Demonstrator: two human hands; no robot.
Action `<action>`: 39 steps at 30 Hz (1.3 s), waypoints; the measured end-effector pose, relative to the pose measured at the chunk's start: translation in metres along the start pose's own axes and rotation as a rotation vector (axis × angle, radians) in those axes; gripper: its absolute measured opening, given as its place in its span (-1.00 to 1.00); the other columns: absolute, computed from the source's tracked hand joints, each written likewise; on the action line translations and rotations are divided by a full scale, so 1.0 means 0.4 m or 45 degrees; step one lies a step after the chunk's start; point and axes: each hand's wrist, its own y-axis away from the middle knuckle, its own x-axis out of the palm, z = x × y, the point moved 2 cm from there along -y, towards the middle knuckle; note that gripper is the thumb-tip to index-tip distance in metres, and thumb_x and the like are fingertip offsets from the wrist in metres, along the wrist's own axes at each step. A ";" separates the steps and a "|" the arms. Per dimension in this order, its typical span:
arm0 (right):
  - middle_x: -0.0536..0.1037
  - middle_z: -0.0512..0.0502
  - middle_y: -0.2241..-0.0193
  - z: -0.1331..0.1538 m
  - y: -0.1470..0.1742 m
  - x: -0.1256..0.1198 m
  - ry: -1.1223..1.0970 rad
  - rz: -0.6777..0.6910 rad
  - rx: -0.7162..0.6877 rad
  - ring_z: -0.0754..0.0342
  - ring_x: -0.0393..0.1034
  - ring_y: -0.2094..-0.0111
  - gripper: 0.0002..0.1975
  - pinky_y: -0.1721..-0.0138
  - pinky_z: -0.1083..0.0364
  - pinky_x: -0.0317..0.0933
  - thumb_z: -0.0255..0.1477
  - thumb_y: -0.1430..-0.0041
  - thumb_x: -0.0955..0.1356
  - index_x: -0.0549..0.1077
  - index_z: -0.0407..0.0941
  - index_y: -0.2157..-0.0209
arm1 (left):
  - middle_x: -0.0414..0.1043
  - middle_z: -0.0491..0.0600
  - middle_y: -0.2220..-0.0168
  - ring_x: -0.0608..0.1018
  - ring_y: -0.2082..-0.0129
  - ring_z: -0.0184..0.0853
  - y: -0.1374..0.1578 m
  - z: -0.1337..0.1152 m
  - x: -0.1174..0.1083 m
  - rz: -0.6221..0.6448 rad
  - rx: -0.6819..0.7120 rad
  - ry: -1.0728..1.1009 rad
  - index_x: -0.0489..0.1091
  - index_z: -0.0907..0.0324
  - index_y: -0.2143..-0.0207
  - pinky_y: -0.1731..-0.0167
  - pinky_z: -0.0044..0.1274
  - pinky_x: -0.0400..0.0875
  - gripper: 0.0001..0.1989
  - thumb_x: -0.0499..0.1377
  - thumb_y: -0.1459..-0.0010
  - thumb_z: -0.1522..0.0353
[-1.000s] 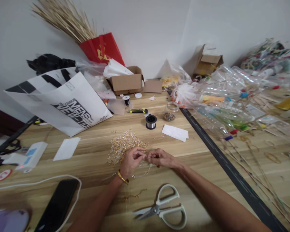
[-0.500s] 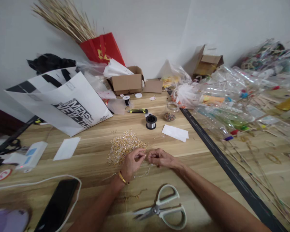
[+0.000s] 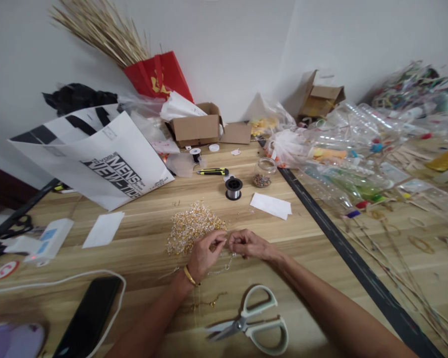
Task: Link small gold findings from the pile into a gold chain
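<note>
My left hand (image 3: 208, 252), with a gold bracelet (image 3: 190, 276) at its wrist, is pinched closed at the near edge of a heap of small gold and clear beads (image 3: 194, 226). Almost touching it, my right hand (image 3: 247, 243) is also closed in a pinch. A thin silver chain (image 3: 220, 271) with a ring hangs from between the fingers of my right hand and lies along the table. Whatever tiny piece sits at the left fingertips is too small to make out. Nearer to me lie a short gold chain (image 3: 209, 303) and scissors (image 3: 246, 323) with pale handles, blades apart.
Beyond the beads are a wire spool (image 3: 233, 189), a yellow-black utility knife (image 3: 212, 171), a glass jar of beads (image 3: 263, 173) and folded white paper (image 3: 271, 205). A phone (image 3: 87, 318) and cable lie at left. Plastic bottles (image 3: 332, 184) crowd the right, past a black strip (image 3: 336, 248).
Both hands stay at nearly the same spot, fingertips close together. My left hand has shifted very slightly; nothing else has visibly moved.
</note>
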 end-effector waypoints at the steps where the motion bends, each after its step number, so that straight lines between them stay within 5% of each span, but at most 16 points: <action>1: 0.20 0.13 0.64 -0.001 0.000 0.000 0.005 -0.002 0.004 0.29 0.07 0.64 -0.82 0.66 0.30 0.11 -0.33 -0.06 0.32 0.35 -0.19 0.44 | 0.55 -0.07 0.39 0.58 0.40 -0.41 0.000 -0.001 0.000 -0.003 0.016 -0.016 0.40 0.19 0.23 0.32 -0.60 0.48 -0.78 0.15 -0.02 0.53; 22: 0.18 0.12 0.64 0.000 0.000 -0.003 0.024 -0.042 0.003 0.28 0.07 0.63 -0.73 0.67 0.30 0.12 -0.24 -0.09 0.32 0.35 -0.19 0.45 | 0.54 -0.03 0.32 0.56 0.33 -0.37 0.006 -0.016 0.003 0.015 0.266 -0.183 0.38 0.17 0.20 0.29 -0.56 0.47 -0.77 0.11 -0.07 0.53; 39: 0.19 0.13 0.65 0.002 -0.001 0.001 0.041 -0.079 0.027 0.29 0.06 0.65 -0.71 0.68 0.31 0.12 -0.21 -0.08 0.32 0.35 -0.18 0.45 | 0.53 -0.01 0.30 0.55 0.31 -0.35 0.002 -0.012 0.005 0.088 0.130 -0.069 0.41 0.17 0.23 0.26 -0.53 0.46 -0.79 0.09 -0.07 0.52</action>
